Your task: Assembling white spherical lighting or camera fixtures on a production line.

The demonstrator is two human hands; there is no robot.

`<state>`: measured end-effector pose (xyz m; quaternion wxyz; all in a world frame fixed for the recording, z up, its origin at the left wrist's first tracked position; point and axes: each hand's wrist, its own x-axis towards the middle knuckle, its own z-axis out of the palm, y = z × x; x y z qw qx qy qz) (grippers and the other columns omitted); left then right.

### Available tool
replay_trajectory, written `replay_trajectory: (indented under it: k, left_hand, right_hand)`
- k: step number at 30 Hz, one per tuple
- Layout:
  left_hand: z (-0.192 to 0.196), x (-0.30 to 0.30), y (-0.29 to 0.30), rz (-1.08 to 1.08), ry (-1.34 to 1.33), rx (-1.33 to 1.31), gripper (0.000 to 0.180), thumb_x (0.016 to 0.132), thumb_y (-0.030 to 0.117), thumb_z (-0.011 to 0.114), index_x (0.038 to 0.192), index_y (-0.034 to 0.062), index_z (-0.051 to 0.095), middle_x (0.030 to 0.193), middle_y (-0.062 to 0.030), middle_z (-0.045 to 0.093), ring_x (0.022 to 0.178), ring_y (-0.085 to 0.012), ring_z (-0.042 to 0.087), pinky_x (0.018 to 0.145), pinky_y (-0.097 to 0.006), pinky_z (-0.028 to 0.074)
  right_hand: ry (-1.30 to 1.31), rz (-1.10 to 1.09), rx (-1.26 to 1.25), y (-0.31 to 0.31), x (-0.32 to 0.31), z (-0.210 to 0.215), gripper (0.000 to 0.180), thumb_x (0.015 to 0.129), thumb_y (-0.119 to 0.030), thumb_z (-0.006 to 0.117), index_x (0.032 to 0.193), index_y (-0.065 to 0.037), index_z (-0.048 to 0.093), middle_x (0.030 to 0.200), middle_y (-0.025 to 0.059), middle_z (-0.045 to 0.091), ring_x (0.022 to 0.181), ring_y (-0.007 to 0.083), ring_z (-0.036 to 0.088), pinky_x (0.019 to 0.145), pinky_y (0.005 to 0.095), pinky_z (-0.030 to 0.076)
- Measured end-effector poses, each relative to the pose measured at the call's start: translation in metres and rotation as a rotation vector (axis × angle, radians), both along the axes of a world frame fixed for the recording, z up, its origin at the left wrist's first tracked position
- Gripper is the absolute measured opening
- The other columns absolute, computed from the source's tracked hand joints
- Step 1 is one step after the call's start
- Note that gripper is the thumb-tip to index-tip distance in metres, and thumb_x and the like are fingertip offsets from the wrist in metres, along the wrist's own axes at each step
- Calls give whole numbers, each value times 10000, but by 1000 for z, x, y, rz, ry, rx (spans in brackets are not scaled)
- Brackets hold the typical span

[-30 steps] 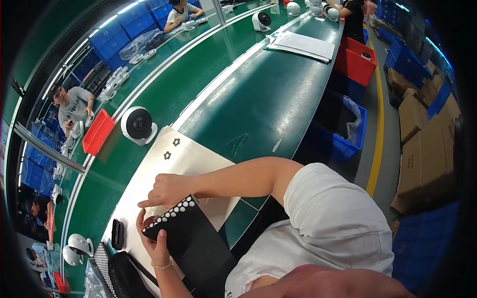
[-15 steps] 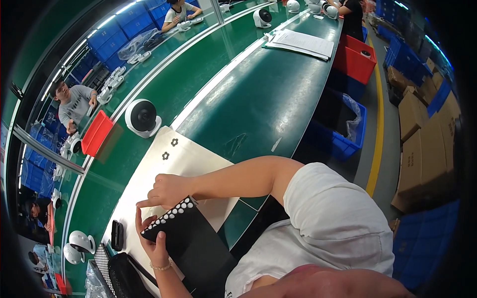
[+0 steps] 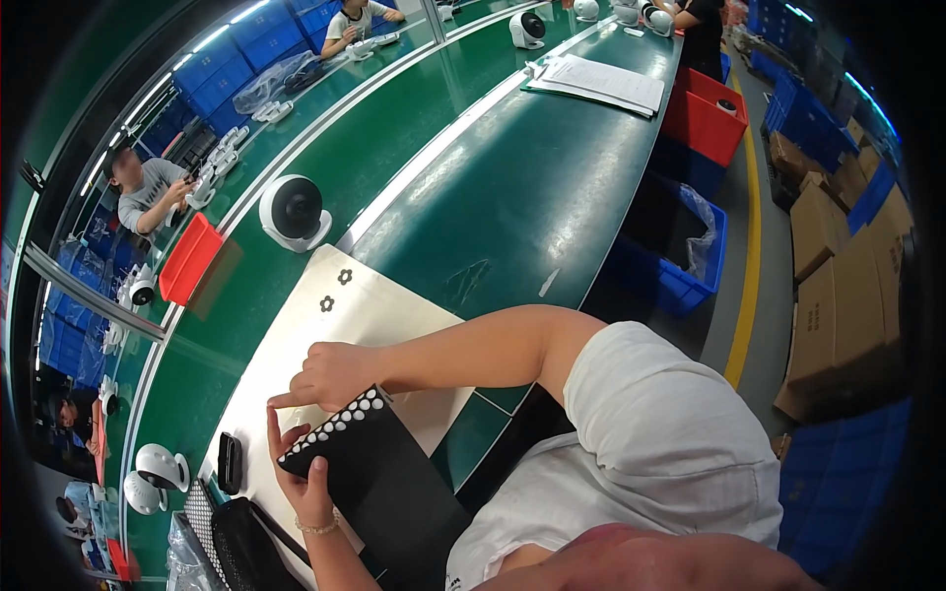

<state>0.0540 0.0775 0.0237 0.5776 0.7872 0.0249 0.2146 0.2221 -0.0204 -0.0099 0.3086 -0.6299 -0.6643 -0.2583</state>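
Note:
My left hand (image 3: pixel 304 478), with a beaded bracelet at the wrist, grips a black sheet (image 3: pixel 386 483) between thumb and fingers. White round dots line the sheet's far edge in rows. My right hand (image 3: pixel 335 376) lies across just beyond that edge. Its index finger stretches left and meets the tip of my raised left index finger. The other right fingers are curled, and whatever they may hold is hidden. Under both hands is a cream mat (image 3: pixel 286 345) with two dark flower marks. A small black case (image 3: pixel 230 463) and a black pouch (image 3: pixel 246 542) lie left of my left hand.
White camera-like devices with black fronts (image 3: pixel 296 209) stand on the green conveyor (image 3: pixel 212 369), near a red tray (image 3: pixel 192 258). Papers (image 3: pixel 601 84) lie on the far bench. Red bin (image 3: pixel 705 113), blue bin (image 3: pixel 680 276) and cartons (image 3: pixel 838 305) are at right. Co-workers sit opposite.
The devices on the conveyor have shifted slightly away from me and to the right. A co-worker at left has lowered their head and moved their hands. My hands have barely moved.

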Motion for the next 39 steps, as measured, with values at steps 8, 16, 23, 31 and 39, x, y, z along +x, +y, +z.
replay_trajectory:
  k: [8, 16, 23, 31, 39]
  left_hand:
    - [-4, -2, 4, -40, -13, 11, 906, 656, 382, 692, 1338, -2, 236, 999, -95, 507, 924, -154, 480, 782, -258, 389]
    - [-6, 0, 4, -17, -59, 43, 898, 658, 395, 689, 1327, -16, 254, 1049, -111, 493, 931, -165, 474, 777, -261, 392]
    - [0, -1, -2, 14, -8, 2, 919, 649, 396, 695, 1350, 20, 236, 962, -88, 520, 866, -129, 491, 747, -232, 392]
    - [-5, -2, 4, -49, -11, -32, 887, 693, 329, 680, 1367, 39, 181, 923, -45, 533, 746, -75, 481, 668, -189, 377]
    - [0, -2, 3, -52, -5, -80, 913, 655, 297, 706, 1352, 7, 194, 889, -62, 537, 808, -118, 529, 727, -227, 420]
  right_hand:
    - [100, -3, -86, -5, -5, 8, 658, 672, -120, 514, 1306, -234, 376, 804, 13, 609, 671, 195, 575, 621, 316, 429]
    - [121, 22, -162, -5, -3, 9, 688, 673, -103, 505, 1325, -241, 334, 801, 27, 600, 673, 220, 569, 606, 325, 447]
    - [73, 20, -122, -2, -2, 6, 684, 673, -109, 505, 1322, -244, 335, 779, 17, 596, 646, 214, 565, 579, 332, 436]
    - [90, -24, -125, -3, -5, 8, 629, 684, -136, 522, 1292, -237, 390, 696, 16, 569, 604, 209, 556, 565, 330, 421]
    - [123, -14, -140, -8, -7, 16, 624, 671, -89, 509, 1278, -192, 410, 626, 25, 539, 583, 218, 550, 557, 350, 420]
